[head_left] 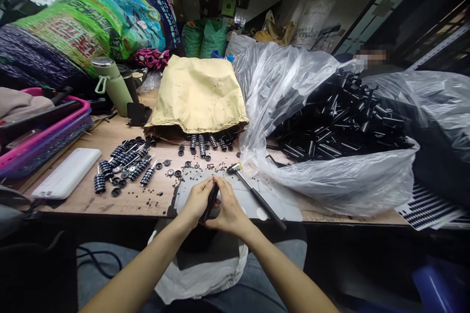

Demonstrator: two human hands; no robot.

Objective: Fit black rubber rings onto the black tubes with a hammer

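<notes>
Here, both hands meet near the front edge of the desk (128, 204), clamped on one slim black piece (210, 201). The left hand (196, 199) grips it from the left and the right hand (229, 208) from the right, with the fingertips of the two close together at its upper end. The piece stands tilted between them, in front of the grey mat (282, 208); whether its lower end touches anything cannot be told, because the fingers and palms cover part of it.

Just beside the right hand, a hammer (257, 194) lies slantwise across the mat, its yellow-tipped head pointing away and its black handle reaching past the front edge. Farther right, a clear plastic bag (316, 193) spreads open around a heap of glossy black parts (330, 132).

Beyond the hands sits a cream sack (200, 93), with ribbed black rollers (201, 146) showing at its mouth. More ribbed spindles (147, 176) lie in a loose cluster to the left, among small black discs. Farther left rest a white case (68, 173) and a pink-rimmed basket (83, 107), with a pale green flask (115, 88) behind.
</notes>
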